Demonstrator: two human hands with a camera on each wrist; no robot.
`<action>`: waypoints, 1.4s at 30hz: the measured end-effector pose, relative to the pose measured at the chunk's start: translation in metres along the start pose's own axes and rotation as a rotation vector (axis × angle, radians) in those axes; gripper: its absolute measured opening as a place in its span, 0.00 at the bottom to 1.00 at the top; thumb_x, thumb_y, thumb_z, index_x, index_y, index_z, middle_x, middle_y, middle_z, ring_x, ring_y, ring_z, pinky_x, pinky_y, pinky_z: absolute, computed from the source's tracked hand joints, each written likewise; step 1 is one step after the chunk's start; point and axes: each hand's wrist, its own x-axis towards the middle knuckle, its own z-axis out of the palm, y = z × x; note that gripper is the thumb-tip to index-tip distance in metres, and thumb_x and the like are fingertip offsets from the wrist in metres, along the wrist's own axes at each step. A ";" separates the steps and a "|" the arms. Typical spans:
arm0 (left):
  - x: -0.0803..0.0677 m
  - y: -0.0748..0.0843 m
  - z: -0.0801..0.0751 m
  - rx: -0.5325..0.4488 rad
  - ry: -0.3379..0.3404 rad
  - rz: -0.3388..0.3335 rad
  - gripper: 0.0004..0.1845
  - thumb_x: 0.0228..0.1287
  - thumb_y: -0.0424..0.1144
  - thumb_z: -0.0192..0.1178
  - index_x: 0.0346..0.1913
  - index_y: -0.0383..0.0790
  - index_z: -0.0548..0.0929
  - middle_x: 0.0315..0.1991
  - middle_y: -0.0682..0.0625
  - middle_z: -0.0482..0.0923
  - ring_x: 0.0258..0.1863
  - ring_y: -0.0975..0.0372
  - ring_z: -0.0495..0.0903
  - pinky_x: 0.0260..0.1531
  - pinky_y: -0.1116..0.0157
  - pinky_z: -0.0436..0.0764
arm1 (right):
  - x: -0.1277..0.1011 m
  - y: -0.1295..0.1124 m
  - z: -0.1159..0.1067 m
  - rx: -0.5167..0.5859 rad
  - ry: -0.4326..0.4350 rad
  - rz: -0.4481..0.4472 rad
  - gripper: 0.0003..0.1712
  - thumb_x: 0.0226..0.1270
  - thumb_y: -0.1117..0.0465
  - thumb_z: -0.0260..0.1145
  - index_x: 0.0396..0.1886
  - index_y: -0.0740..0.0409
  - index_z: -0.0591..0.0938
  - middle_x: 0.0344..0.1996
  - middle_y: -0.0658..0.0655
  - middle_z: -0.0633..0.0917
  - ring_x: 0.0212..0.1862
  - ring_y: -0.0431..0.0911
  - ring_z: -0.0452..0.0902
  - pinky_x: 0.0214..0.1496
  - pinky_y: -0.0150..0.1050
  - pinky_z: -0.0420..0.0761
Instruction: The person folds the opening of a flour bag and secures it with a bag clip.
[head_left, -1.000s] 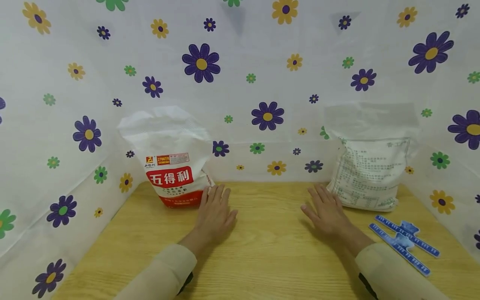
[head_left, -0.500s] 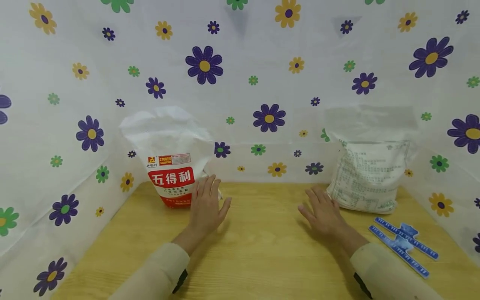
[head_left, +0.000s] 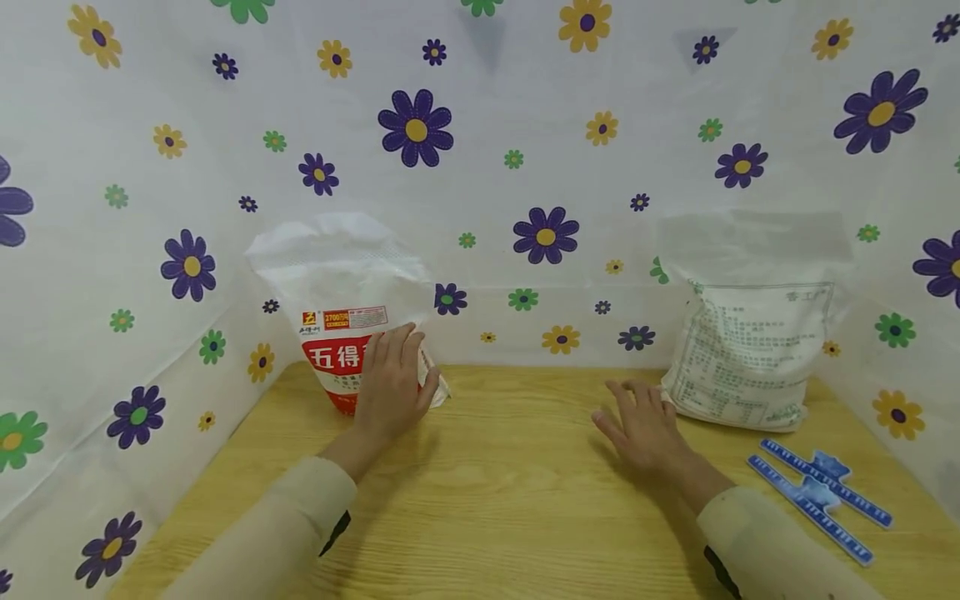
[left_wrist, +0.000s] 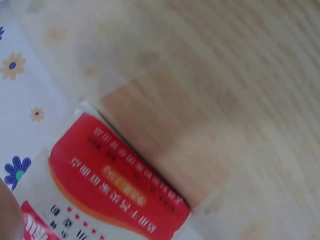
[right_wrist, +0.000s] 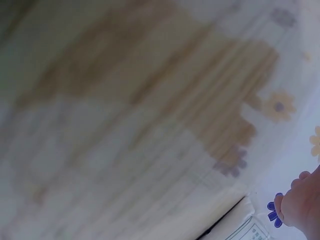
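A white and red printed bag [head_left: 341,275] with a loose, clear-looking top stands at the back left of the table. My left hand [head_left: 392,383] is in front of its right half, fingers extended and overlapping the red label in the head view. In the left wrist view the bag's red lower end [left_wrist: 117,175] shows on the wood. My right hand [head_left: 647,427] is low over the table with fingers loosely extended, holding nothing. Just behind and right of it stands a second white bag [head_left: 750,354] with green print and a clear top; its corner shows in the right wrist view.
Two blue bar clips [head_left: 821,492] lie side by side on the wooden table [head_left: 510,500], at the right near my right forearm. A white flower-print sheet [head_left: 487,183] walls the table at the back and both sides.
My left hand has moved left and up, from beside the red and white bag to in front of its label. The right hand has barely moved.
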 end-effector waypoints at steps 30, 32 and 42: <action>0.054 -0.063 -0.053 0.180 -0.042 -0.134 0.31 0.67 0.46 0.55 0.67 0.30 0.65 0.67 0.33 0.65 0.67 0.41 0.62 0.70 0.41 0.54 | 0.013 -0.029 0.015 0.003 0.000 -0.077 0.35 0.78 0.42 0.52 0.75 0.57 0.63 0.68 0.67 0.66 0.70 0.65 0.58 0.62 0.67 0.59; 0.059 -0.066 -0.056 0.183 -0.046 -0.147 0.32 0.67 0.47 0.55 0.68 0.30 0.64 0.68 0.33 0.64 0.68 0.41 0.61 0.71 0.42 0.53 | 0.015 -0.030 0.015 0.008 -0.001 -0.072 0.36 0.78 0.42 0.52 0.75 0.57 0.63 0.68 0.67 0.65 0.70 0.65 0.58 0.63 0.67 0.58; 0.080 -0.067 -0.065 0.195 -0.130 -0.194 0.37 0.70 0.50 0.51 0.75 0.33 0.57 0.76 0.36 0.54 0.75 0.42 0.53 0.75 0.43 0.44 | 0.016 -0.035 0.020 0.006 -0.022 -0.067 0.37 0.77 0.40 0.52 0.75 0.55 0.63 0.69 0.66 0.65 0.71 0.63 0.58 0.65 0.67 0.59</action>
